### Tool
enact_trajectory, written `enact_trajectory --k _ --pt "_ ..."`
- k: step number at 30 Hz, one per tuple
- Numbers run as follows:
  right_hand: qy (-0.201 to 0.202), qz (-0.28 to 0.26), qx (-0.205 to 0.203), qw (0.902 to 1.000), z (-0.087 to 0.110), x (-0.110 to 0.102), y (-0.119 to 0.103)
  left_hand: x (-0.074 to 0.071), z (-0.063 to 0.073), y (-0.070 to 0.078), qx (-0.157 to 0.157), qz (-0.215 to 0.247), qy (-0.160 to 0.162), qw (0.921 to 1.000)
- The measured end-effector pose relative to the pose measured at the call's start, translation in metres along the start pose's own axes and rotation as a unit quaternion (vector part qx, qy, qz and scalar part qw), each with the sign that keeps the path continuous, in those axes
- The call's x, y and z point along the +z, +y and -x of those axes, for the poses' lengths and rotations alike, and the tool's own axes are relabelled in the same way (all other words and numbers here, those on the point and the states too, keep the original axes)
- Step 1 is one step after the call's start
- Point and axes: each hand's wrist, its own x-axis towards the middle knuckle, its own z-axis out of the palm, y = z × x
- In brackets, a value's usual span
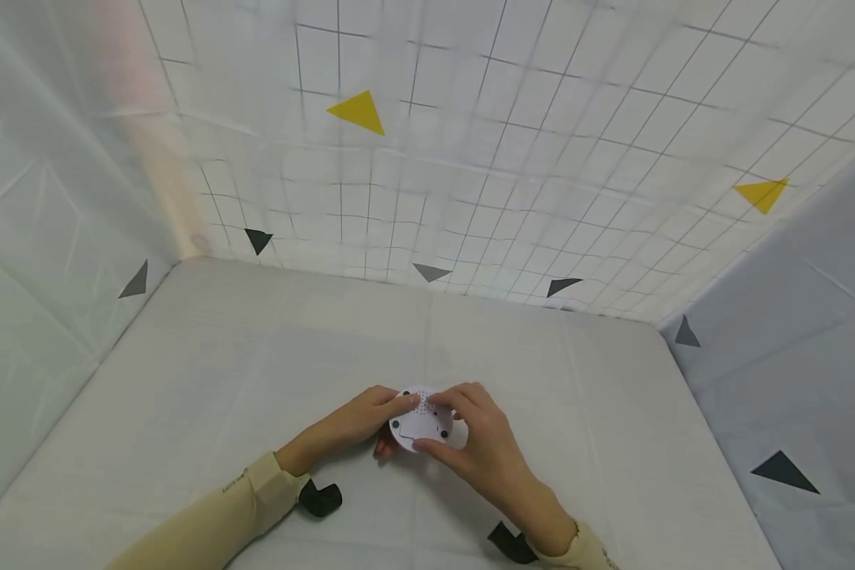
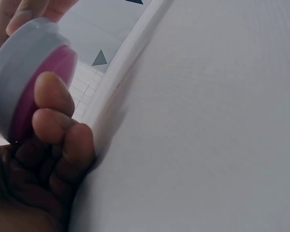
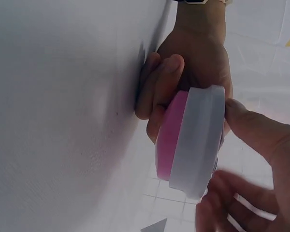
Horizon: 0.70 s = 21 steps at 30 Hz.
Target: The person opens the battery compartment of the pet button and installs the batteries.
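A round, puck-shaped device [image 1: 419, 430] is held just above the table with its white base facing up. The base carries small dark feet, a cluster of tiny holes and the outline of a cover. Both wrist views show a pink domed side [image 3: 170, 140] underneath the white rim [image 2: 20, 63]. My left hand [image 1: 366, 413] grips its left edge, thumb on the base and fingers curled below. The right hand [image 1: 486, 443] spans the base from the right, its thumb at the near edge and its fingertips by the holes.
White sheeting covers the table [image 1: 313, 340]. A grid-marked sheet [image 1: 470, 142] with yellow and dark triangles rises at the back, and plain sheets stand left [image 1: 36, 198] and right [image 1: 805, 340]. Black wrist mounts [image 1: 321, 499] show near both cuffs.
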Motion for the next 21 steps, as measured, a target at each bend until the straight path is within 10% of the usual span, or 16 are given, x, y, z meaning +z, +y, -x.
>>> enact_trajectory --k 8,21 --pt "-0.074 -0.015 0.112 0.9908 0.0 0.002 0.006 0.001 -0.002 -0.001 -0.006 -0.003 0.003 1.0" --pt "-0.12 -0.093 0.133 0.9794 0.001 0.006 0.017 0.0 -0.001 -0.001 -0.001 -0.004 0.002 1.0"
